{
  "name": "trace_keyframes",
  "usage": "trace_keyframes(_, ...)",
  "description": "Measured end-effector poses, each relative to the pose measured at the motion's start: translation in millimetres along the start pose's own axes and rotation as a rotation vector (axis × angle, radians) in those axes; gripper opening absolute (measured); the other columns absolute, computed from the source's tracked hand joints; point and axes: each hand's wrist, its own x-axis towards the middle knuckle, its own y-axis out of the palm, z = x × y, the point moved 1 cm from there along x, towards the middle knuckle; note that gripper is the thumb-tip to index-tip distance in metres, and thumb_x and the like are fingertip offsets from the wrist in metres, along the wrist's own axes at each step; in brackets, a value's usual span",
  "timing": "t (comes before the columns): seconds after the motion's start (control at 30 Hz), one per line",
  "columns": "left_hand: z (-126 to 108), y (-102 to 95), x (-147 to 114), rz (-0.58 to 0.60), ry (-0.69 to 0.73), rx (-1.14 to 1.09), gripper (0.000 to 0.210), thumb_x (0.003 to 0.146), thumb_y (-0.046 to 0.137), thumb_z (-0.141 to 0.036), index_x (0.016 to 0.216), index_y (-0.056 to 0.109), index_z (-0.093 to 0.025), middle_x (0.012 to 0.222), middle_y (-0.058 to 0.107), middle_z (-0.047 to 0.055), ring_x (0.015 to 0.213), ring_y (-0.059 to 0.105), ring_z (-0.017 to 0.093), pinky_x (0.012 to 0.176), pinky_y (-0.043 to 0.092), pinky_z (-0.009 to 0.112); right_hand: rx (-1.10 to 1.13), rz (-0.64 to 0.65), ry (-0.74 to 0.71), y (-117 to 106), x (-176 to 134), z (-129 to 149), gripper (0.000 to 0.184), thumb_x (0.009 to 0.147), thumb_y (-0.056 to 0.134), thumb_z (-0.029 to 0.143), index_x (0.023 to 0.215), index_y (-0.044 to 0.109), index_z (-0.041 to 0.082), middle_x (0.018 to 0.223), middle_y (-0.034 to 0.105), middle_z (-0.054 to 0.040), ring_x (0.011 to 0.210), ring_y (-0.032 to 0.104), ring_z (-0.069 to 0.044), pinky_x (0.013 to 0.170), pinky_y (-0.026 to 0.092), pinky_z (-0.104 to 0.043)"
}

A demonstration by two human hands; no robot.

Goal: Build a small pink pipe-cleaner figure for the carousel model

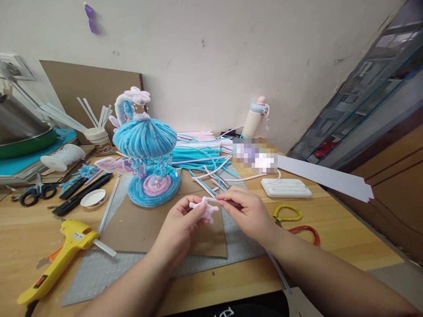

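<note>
Head camera view showed both hands close together over a brown cardboard sheet (142, 229), which lay on a grey cutting mat (89, 277) on a wooden table (343, 242). The left hand (178, 224) gripped a small, knobbly, pale pink chenille piece (208, 214) between thumb and fingers, holding it above the sheet's right part. The right hand (247, 211) was closed, its thumb and forefinger pinching a thin pale strand (213, 200) that ran to the top of that piece.

Behind the left hand stood a blue chenille model (145, 138) with a ribbed dome, a curved stem topped by a pale flower shape, and a round base coiled in blue and pink. Loose chenille stems (198, 156) in blue, white and pink lay heaped to its right, with a bottle (254, 119) standing beyond them.

On the left, a yellow glue gun (71, 242) lay near the mat's edge, with black-handled scissors (39, 188) farther back. Right of the right hand were a white rectangular device (286, 188) and a cutting tool (278, 222) with one yellow and one red handle, partly hidden by the right forearm.
</note>
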Motion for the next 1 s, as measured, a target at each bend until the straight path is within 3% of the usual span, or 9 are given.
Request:
trace_keyframes(0.87, 0.3, 2.8, 0.3, 0.075, -0.042, -0.011, 0.020, 0.068, 0.074, -0.025, 0.078, 0.066, -0.010, 0.069, 0.062, 0.003, 0.058, 0.055, 0.010, 0.060, 0.046, 0.024, 0.086, 0.095, 0.087, 1.2, 0.2, 3.5, 0.015, 0.085, 0.053, 0.022, 0.086, 0.067, 0.019, 0.077, 0.063, -0.0032, 0.069, 0.056, -0.013, 0.061, 0.042, -0.025)
trace_keyframes(1.0, 0.6, 1.8, 0.7, 0.042, -0.034, 0.014, 0.021, 0.065, 0.075, -0.026, 0.075, 0.066, -0.010, 0.066, 0.061, 0.002, 0.056, 0.054, 0.010, 0.058, 0.046, 0.024, 0.091, 0.105, 0.082, 2.0, 0.1, 4.9, 0.015, 0.085, 0.052, 0.023, 0.084, 0.067, 0.018, 0.075, 0.062, -0.0030, 0.068, 0.056, -0.014, 0.060, 0.042, -0.025)
